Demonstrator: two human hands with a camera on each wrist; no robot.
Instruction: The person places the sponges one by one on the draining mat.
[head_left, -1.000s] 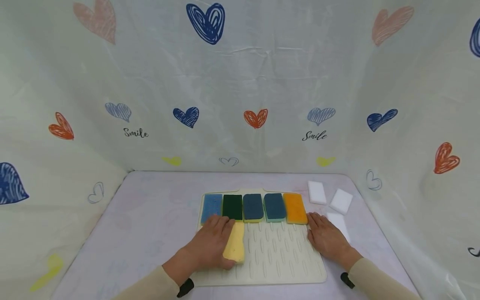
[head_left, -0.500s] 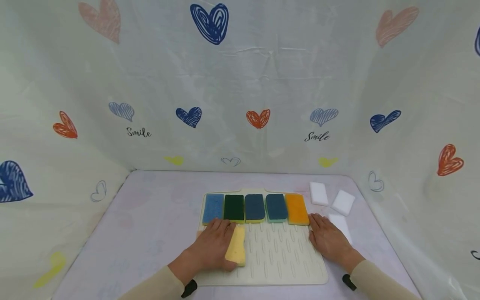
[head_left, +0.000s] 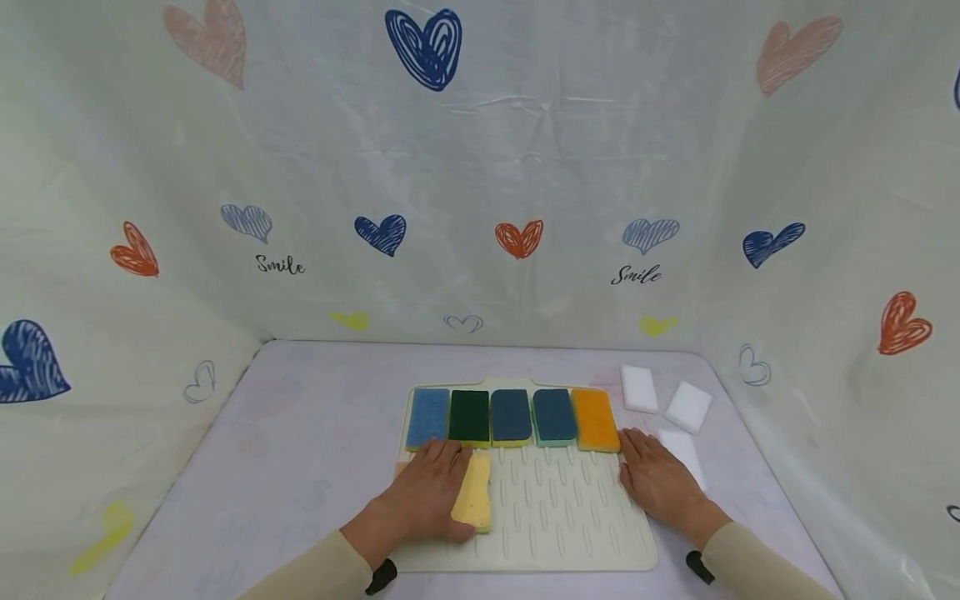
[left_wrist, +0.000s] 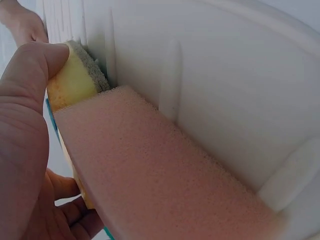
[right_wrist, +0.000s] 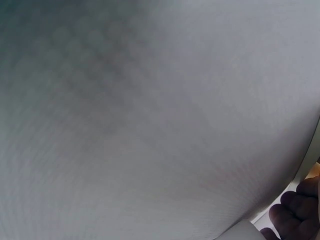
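Yellow sponge [head_left: 477, 500] lies grey layer [left_wrist: 92, 66] down on the left part of a ribbed white board [head_left: 562, 517], pink sponge [left_wrist: 145, 155] close on its left and seemingly touching, orange sponge [head_left: 596, 420] flat at the board's far right corner.

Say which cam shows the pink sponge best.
Left wrist: the pink sponge fills much of the foreground, its broad face plainly visible. Head: just a small pinkish sliver beside the left hand, which hides the rest. Right wrist: no part identifiable; mostly a blurred pale surface.

Pale backdrop [head_left: 570, 167] with blue and red hearts [head_left: 519, 239], "Smile" lettering [head_left: 281, 264], lilac tabletop [head_left: 300, 442]
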